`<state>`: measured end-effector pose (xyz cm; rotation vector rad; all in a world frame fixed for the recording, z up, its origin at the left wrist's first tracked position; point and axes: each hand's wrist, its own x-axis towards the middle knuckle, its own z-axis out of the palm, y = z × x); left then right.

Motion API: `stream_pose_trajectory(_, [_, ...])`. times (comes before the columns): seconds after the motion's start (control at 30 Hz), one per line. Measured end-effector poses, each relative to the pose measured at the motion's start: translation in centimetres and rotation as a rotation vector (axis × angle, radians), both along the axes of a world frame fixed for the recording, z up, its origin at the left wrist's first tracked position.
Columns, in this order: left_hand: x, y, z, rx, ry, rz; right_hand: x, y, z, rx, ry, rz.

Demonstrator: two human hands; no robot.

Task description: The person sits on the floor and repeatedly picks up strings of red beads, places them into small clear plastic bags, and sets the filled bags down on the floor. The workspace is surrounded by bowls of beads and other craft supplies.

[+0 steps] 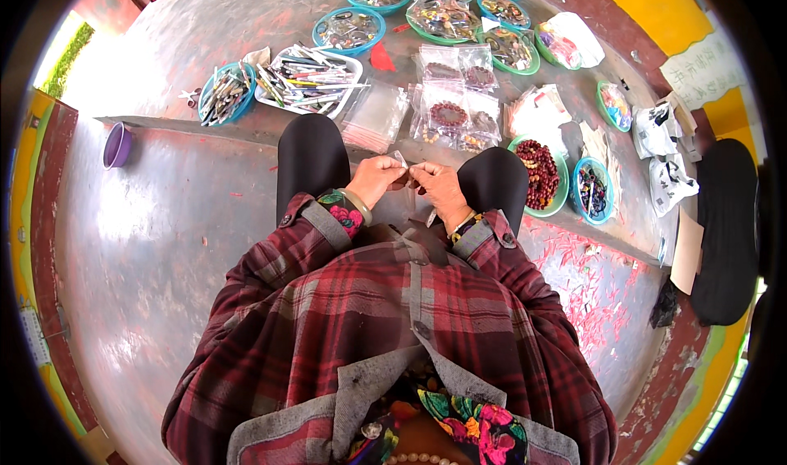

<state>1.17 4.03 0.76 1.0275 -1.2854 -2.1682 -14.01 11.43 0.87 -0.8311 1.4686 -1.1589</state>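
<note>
Left hand and right hand, fingers pinched shut, together held a small clear plastic bag above black-clad knees, near the raised floor's edge bearing a green bowl of red-brown beads.

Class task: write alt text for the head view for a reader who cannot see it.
Two hands, left and right, pinch a small clear bag above the knees. Ahead, bowls of beads and a tray of pens sit on a ledge.
</note>
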Motion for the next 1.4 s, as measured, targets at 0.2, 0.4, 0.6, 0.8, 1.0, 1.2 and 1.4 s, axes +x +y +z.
stream_pose_trajectory(0.2, [0.0,0.0,0.3,0.009,0.001,0.000,0.0,0.2,0.3,0.006,-0.075,-0.014])
stream_pose_trajectory(0.4, [0.2,0.0,0.6,-0.035,-0.027,-0.001,0.1,0.1,0.0,-0.044,-0.066,0.031])
stream_pose_trajectory(0.6, [0.1,0.0,0.8,-0.021,-0.039,-0.014,-0.2,0.0,-0.9,-0.011,-0.099,0.019])
stream_pose_trajectory(0.8, [0.2,-0.1,0.3,-0.034,-0.055,-0.008,0.0,0.1,-0.1,0.023,-0.116,0.022])
stream_pose_trajectory(1.0, [0.1,-0.2,-0.1,-0.108,-0.072,-0.006,0.0,0.1,-0.3,-0.005,-0.094,0.056])
stream_pose_trajectory(1.2, [0.1,-0.2,0.9,-0.427,-0.295,-0.060,0.1,0.2,0.6,-0.011,-0.069,0.126])
stream_pose_trajectory(1.4, [0.0,0.3,0.6,-0.578,-0.312,-0.060,0.1,0.1,0.3,0.016,-0.048,0.075])
